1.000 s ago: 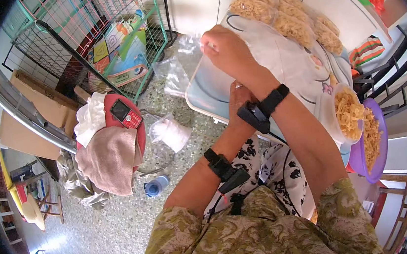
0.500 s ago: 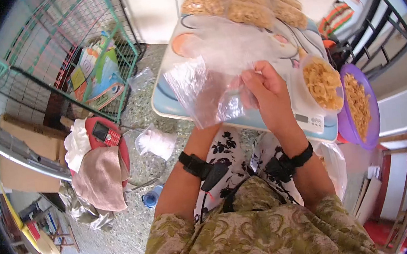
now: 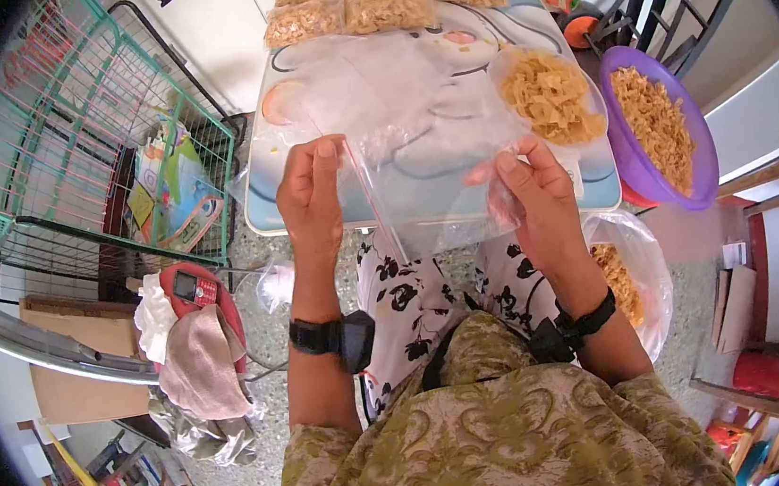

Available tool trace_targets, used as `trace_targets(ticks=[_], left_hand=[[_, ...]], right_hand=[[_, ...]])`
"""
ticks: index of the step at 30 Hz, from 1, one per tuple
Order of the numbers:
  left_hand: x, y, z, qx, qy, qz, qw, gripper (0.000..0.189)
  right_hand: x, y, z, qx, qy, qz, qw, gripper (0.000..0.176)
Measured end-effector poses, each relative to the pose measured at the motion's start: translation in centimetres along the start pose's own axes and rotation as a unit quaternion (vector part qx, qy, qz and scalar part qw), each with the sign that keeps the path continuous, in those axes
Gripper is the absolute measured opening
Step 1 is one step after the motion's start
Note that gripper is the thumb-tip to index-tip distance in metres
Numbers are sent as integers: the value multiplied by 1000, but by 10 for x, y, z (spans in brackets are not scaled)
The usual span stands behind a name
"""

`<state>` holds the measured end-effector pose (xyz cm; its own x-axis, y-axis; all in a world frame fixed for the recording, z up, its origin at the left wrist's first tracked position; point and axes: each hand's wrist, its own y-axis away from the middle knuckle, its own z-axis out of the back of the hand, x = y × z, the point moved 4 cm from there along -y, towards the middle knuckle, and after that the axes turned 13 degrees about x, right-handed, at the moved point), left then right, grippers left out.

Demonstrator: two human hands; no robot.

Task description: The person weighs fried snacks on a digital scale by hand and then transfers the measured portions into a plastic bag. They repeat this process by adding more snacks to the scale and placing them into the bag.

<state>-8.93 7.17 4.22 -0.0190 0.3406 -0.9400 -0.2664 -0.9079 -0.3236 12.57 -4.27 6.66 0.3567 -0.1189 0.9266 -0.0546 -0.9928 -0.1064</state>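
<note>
A clear plastic zip bag (image 3: 422,192) with a red line along one edge hangs between my two hands, above the near edge of the table. My left hand (image 3: 313,189) pinches the red-lined edge at its top. At the other side, my right hand (image 3: 535,180) is closed on the bag's plastic. Beyond them, more clear plastic bags (image 3: 345,86) lie flat on the patterned table (image 3: 267,204). A container of yellowish chips (image 3: 550,98) stands on the table past my right hand.
Several filled bags of chips (image 3: 346,6) line the table's back edge. A purple basin (image 3: 620,133) of chips stands at the right, and a plastic sack (image 3: 642,254) with similar pieces is below. At left are a green wire cage (image 3: 225,198) and a red stool with a phone (image 3: 195,287).
My left hand has come up from below the bag and now grips its red-lined edge. The bag is spread between both hands. The view has shifted.
</note>
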Motion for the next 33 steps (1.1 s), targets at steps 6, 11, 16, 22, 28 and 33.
trace_targets(ticks=[6,11,16,22,28,33], left_hand=[[-32,18,-24,198,220,163,941,34],[-49,21,-20,186,95,144,967,24],[-64,20,-5,146,80,148,975,21],[-88,23,-3,82,155,164,971,17],[-95,28,-26,215,34,154,964,17],[-96,33,-54,330,1,34,943,16]], right_hand=[[-2,5,8,-2,-18,17,1000,10],[0,16,7,-25,10,7,1000,12],[3,33,20,-15,57,-44,997,19],[10,57,40,10,91,-67,994,18],[54,52,-5,16,269,100,958,33],[60,35,-35,83,338,113,931,52]])
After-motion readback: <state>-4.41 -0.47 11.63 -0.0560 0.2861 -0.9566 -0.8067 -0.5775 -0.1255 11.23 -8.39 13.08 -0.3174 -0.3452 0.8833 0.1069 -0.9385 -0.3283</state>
